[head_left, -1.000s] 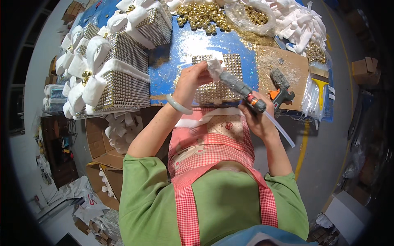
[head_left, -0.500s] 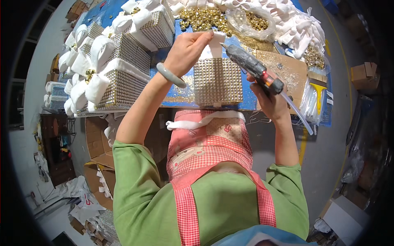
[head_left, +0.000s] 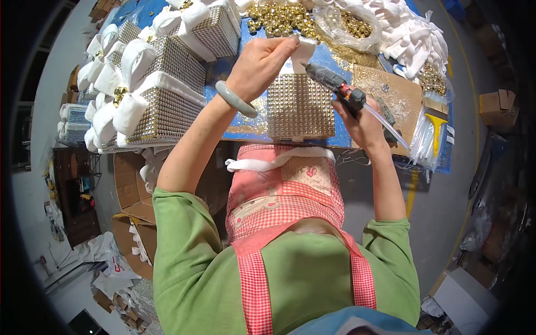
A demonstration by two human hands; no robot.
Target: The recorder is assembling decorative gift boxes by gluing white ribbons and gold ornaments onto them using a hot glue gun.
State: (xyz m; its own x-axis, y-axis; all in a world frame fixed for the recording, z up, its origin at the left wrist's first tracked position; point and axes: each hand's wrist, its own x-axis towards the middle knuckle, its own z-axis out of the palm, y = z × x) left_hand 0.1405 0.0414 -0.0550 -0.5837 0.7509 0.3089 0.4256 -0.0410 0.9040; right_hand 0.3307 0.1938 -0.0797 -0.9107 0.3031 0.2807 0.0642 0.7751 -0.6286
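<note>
The centre is bright, the fisheye-curved sides dark.

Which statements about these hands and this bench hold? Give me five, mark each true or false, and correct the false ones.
1. The right hand holds a glue gun. True.
2. The left hand is empty. False: it pinches a white strip.
3. The bangle is on the right wrist. False: it is on the left one.
4. Small gold ornaments lie beyond the studded box. True.
5. The yellow-handled brush lies left of the studded box. False: it lies to the right.
</note>
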